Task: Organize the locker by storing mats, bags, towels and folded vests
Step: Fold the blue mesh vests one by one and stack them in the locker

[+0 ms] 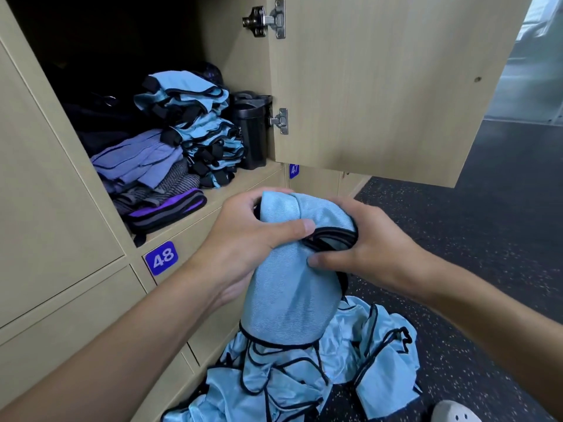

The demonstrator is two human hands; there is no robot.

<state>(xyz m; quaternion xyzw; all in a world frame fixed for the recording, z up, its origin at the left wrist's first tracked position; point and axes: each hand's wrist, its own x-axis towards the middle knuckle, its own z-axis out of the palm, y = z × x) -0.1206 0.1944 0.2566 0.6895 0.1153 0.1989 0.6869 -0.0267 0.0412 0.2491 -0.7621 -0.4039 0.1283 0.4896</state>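
— Vest [292, 287] status? Both hands clamp it before the locker [243, 184]: left hand [243, 236] at its top, right hand [371, 242] on the black trim.
— Locker contents: folded vests [198, 123], towels [143, 166], bottle [251, 132].

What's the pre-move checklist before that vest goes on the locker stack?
1. Both hands gripping: left hand and right hand hold the light blue vest: ok.
2. Vest fully folded: lower part hangs loose: not ok.
3. Locker door open: ok.
4. Folded vest stack steady: leaning, uneven: cannot tell.
5. Room above stack: ok.
6. Vest pile on floor remains unfolded: not ok.
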